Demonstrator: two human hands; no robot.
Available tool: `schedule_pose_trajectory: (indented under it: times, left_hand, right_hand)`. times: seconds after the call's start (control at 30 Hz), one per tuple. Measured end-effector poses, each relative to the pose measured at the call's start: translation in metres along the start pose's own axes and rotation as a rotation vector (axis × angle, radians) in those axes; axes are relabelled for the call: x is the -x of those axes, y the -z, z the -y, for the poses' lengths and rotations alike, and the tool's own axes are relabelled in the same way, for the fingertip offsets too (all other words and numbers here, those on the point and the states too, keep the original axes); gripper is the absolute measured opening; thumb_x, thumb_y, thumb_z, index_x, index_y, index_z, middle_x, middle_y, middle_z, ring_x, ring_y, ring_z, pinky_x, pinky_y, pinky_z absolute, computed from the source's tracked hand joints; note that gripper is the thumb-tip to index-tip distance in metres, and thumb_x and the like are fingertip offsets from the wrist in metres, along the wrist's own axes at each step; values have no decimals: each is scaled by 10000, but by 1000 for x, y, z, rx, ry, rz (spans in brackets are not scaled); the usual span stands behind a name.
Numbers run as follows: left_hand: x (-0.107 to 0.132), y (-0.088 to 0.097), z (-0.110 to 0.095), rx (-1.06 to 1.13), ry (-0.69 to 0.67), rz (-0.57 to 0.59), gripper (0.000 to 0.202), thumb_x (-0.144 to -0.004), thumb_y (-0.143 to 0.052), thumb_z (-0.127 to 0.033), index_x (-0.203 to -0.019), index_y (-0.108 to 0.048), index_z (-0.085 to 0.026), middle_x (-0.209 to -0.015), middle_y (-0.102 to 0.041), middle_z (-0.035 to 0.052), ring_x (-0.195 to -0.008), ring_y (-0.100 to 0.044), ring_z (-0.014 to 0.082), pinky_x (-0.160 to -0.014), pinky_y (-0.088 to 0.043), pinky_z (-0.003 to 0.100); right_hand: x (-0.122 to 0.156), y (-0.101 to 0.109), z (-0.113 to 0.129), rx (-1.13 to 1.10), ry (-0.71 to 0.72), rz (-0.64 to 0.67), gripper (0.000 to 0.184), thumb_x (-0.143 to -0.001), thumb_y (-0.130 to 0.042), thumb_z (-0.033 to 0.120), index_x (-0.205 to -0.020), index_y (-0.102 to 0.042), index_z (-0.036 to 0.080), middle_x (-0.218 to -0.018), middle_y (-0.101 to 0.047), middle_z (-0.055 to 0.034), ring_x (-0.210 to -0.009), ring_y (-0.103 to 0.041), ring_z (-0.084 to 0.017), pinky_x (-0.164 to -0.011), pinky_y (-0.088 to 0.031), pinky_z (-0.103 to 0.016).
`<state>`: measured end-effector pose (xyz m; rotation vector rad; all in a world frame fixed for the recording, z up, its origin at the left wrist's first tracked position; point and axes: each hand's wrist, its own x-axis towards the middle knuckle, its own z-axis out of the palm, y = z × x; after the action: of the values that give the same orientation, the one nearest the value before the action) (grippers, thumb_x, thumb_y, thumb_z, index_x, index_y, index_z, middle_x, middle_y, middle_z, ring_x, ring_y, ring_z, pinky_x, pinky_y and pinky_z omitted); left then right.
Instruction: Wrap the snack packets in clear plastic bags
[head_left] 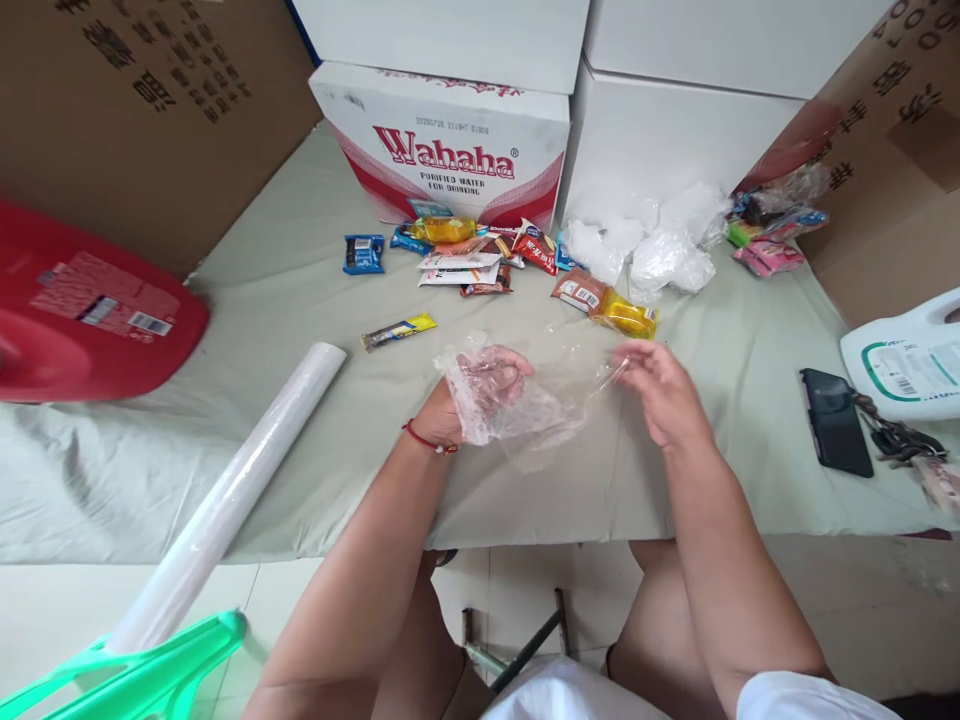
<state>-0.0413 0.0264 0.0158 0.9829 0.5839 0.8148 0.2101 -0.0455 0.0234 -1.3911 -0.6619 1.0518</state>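
Note:
My left hand [480, 392] sits inside a clear plastic bag [525, 400], fingers curled against the film. My right hand [660, 390] pinches the bag's opposite edge and stretches it sideways above the pale green cloth [300, 300]. Just beyond the bag lie a yellow snack packet [626, 315] and a brown one [579, 290]. A heap of small wrapped snacks [472, 255] lies further back, and a yellow bar [399, 331] rests alone to the left.
A Wahaha water carton [450, 145] and white boxes stand at the back. A white film roll [225, 500] leans at the left beside a red jug [82, 320]. Crumpled clear bags [660, 250] lie back right. A black phone [834, 420], keys and a white jug [911, 360] are at the right.

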Motion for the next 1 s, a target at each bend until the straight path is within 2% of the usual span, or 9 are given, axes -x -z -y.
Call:
schedule_pose_trajectory:
  times: [0.07, 0.13, 0.27, 0.37, 0.5, 0.67, 0.83, 0.93, 1.0]
  left_hand:
    - [1, -2, -2, -37, 44, 70, 352, -731, -871, -482, -830, -780, -156, -609, -582, 23, -547, -502, 131, -507, -373, 269]
    - [3, -6, -3, -119, 95, 166, 376, -760, -838, -526, -801, -777, -157, -607, -580, 32, -526, -482, 130, -485, -350, 272]
    - [2, -14, -2, -274, 153, 307, 402, -791, -793, -558, -717, -758, -165, -585, -583, 42, -520, -478, 141, -485, -346, 284]
    - [1, -14, 0, -272, 158, 311, 396, -735, -840, -547, -685, -740, -167, -568, -578, 24, -506, -455, 132, -497, -348, 286]
    - [0, -11, 1, -241, 106, 243, 494, -774, -783, -637, -626, -697, -173, -553, -558, 7, -505, -425, 114, -509, -343, 274]
    - [2, -6, 2, -237, -31, 78, 486, -825, -769, -598, -609, -660, -177, -618, -558, 5, -574, -462, 117, -577, -404, 274]
    - [7, 2, 1, -138, 38, 64, 455, -826, -787, -565, -636, -627, -184, -460, -401, -72, -402, -336, 64, -488, -375, 252]
    - [10, 5, -3, -160, 65, 80, 412, -830, -794, -547, -705, -675, -172, -426, -389, -95, -372, -284, 43, -483, -387, 243]
    - [10, 7, -6, -213, 86, 63, 410, -801, -817, -548, -744, -710, -156, -448, -402, -89, -401, -324, 49, -471, -360, 228]
  right_hand:
    - [-6, 6, 4, -29, 171, -156, 260, -685, -792, 201, -922, -703, 262, -1005, -724, 16, -963, -648, -127, -845, -558, -248]
    - [-6, 5, 7, -25, 266, -119, 208, -740, -804, 268, -932, -723, 264, -1024, -728, -2, -981, -656, -144, -902, -550, -283]
    - [11, -12, 9, 80, 116, 368, 367, -764, -863, 446, -1059, -747, 260, -1058, -739, -45, -1069, -666, -210, -920, -541, -314]
    - [18, -22, 4, 125, -62, 612, 380, -779, -849, 522, -993, -756, 222, -934, -733, -33, -901, -667, -180, -806, -533, -279]
    - [14, -22, -2, 75, -60, 492, 330, -771, -861, 499, -783, -712, 205, -708, -661, 19, -671, -585, -119, -685, -488, -240]
    - [10, -19, 1, 29, -56, 303, 373, -692, -906, 509, -771, -690, 216, -577, -569, 44, -523, -488, -103, -499, -386, -222]
    - [11, -12, 7, 120, -162, 375, 506, -754, -788, 692, -841, -718, 198, -551, -433, 65, -446, -298, -66, -424, -186, -216]
    - [8, -4, 8, 244, -262, 508, 627, -812, -667, 774, -929, -747, 164, -580, -487, 40, -488, -324, -80, -471, -223, -231]
    - [6, 1, 8, 351, -268, 634, 582, -799, -720, 725, -873, -743, 149, -599, -507, 35, -549, -374, -91, -535, -273, -238]
